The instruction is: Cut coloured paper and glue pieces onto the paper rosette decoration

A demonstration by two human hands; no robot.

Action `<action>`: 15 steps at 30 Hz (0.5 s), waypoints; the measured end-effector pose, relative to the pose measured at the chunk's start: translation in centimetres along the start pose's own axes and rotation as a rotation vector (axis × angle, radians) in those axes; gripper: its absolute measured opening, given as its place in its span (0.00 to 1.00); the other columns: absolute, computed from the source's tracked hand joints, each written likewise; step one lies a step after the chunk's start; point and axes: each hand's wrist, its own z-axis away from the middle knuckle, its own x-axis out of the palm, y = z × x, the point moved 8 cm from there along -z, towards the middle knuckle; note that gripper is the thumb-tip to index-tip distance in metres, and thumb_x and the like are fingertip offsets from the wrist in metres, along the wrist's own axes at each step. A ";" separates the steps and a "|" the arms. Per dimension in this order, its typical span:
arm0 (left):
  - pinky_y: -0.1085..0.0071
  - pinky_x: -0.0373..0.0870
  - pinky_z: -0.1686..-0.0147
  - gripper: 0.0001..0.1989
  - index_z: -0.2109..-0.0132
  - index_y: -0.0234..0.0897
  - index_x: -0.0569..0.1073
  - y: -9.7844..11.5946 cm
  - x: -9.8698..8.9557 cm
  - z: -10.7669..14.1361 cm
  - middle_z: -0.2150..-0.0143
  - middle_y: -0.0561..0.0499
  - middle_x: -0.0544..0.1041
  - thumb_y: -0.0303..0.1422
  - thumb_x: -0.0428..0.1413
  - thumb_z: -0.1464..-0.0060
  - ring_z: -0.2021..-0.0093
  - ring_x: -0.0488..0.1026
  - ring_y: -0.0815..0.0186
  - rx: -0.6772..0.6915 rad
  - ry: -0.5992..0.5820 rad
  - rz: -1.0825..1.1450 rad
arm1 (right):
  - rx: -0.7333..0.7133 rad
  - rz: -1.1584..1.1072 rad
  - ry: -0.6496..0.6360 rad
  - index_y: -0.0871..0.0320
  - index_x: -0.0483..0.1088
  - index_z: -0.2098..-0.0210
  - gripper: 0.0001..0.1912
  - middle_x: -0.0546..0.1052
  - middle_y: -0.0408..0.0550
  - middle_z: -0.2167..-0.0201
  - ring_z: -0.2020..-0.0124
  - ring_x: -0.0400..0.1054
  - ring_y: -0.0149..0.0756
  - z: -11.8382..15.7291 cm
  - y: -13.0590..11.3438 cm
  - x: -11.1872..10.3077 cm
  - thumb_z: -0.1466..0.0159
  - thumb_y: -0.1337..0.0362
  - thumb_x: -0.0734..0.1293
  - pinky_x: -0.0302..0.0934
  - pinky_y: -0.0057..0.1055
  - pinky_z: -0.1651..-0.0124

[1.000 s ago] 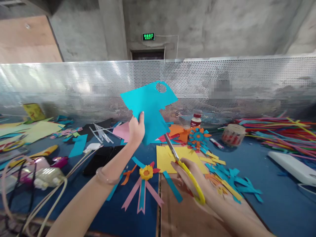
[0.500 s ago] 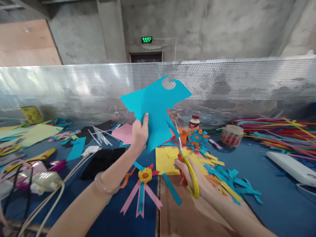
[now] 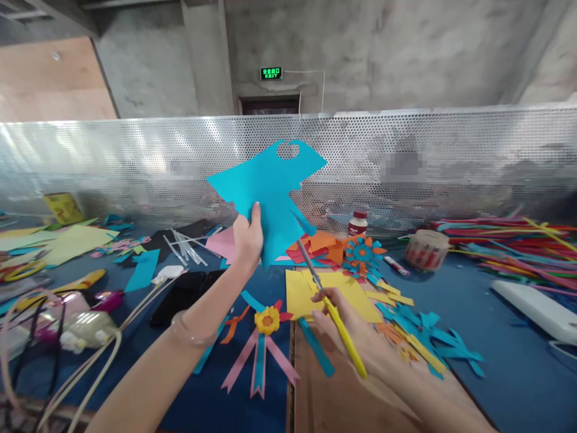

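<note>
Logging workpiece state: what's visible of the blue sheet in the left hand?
The blue sheet looks like thin paper or card, irregular in outline, with a rounded cutout open at the top edge and small notches on both sides. A narrow strip angles off its lower right. It is held up, broad face to the camera, by the left hand, thumb on the near face. The scissors point at its lower edge; contact is unclear.

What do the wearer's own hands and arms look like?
The left hand and right hand are ungloved, with no sleeves showing. A smooth, pale, translucent round bangle circles the left forearm; nothing worn shows on the right forearm.
</note>
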 end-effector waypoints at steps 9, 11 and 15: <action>0.70 0.56 0.78 0.24 0.78 0.39 0.58 0.3 0.0 0.2 0.80 0.55 0.60 0.49 0.50 0.41 0.78 0.59 0.69 0.070 0.002 -0.060 | 0.049 -0.082 0.058 0.55 0.59 0.59 0.19 0.60 0.37 0.75 0.78 0.54 0.27 0.3 -1.0 -0.3 0.38 0.47 0.63 0.51 0.25 0.77; 0.70 0.52 0.79 0.25 0.79 0.40 0.53 0.8 0.2 0.4 0.81 0.56 0.56 0.47 0.49 0.40 0.80 0.55 0.70 0.116 -0.015 -0.091 | 0.040 -0.116 0.059 0.55 0.59 0.59 0.19 0.59 0.37 0.76 0.78 0.53 0.27 0.4 -0.9 -0.2 0.38 0.47 0.62 0.51 0.25 0.77; 0.68 0.46 0.79 0.27 0.79 0.41 0.46 1.4 1.0 0.8 0.82 0.57 0.49 0.46 0.48 0.39 0.82 0.48 0.71 0.150 -0.067 -0.131 | 0.030 -0.157 0.076 0.55 0.59 0.59 0.19 0.60 0.38 0.75 0.78 0.54 0.26 0.1 -0.2 -0.3 0.37 0.45 0.60 0.52 0.25 0.77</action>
